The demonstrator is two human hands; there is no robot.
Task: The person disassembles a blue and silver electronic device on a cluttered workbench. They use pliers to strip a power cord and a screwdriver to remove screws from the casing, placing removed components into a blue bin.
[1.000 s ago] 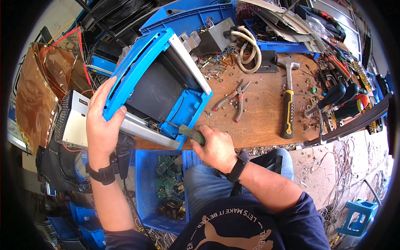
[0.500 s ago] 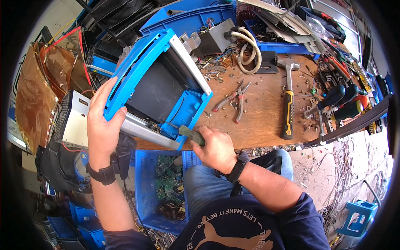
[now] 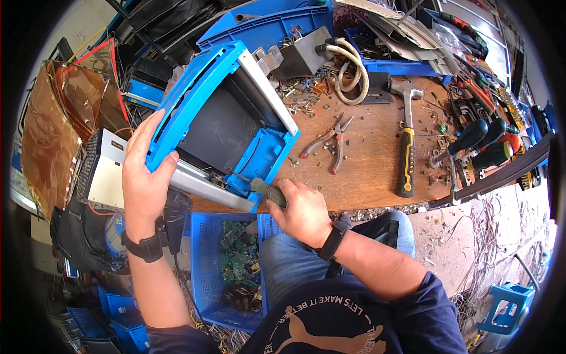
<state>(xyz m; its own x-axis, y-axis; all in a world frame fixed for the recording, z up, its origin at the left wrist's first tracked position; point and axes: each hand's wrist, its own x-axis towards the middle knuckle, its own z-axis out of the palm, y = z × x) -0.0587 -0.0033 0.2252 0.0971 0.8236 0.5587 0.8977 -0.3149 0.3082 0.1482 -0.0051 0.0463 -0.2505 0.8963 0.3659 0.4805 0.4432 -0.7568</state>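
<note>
A blue plastic housing (image 3: pixel 196 100) with silver side rails and a black inner panel stands tilted on the wooden bench. My left hand (image 3: pixel 144 168) grips its left blue end, thumb on the near side and fingers behind. My right hand (image 3: pixel 299 212) is closed around the green handle of a screwdriver (image 3: pixel 268 192). Its shaft points left into the housing's near lower corner, beside the blue inner part (image 3: pixel 258 156). The exact spot that the tip touches is hard to make out.
Pliers (image 3: pixel 331 141) and a hammer (image 3: pixel 407 141) lie on the bench (image 3: pixel 368 171) to the right, among scattered screws. Several screwdrivers (image 3: pixel 471 138) stand in a rack at the far right. Below the bench edge, a blue crate (image 3: pixel 203 277) holds green circuit boards (image 3: pixel 240 251).
My right hand and the screwdriver have shifted very slightly left. The housing and my left hand stay practically in place.
</note>
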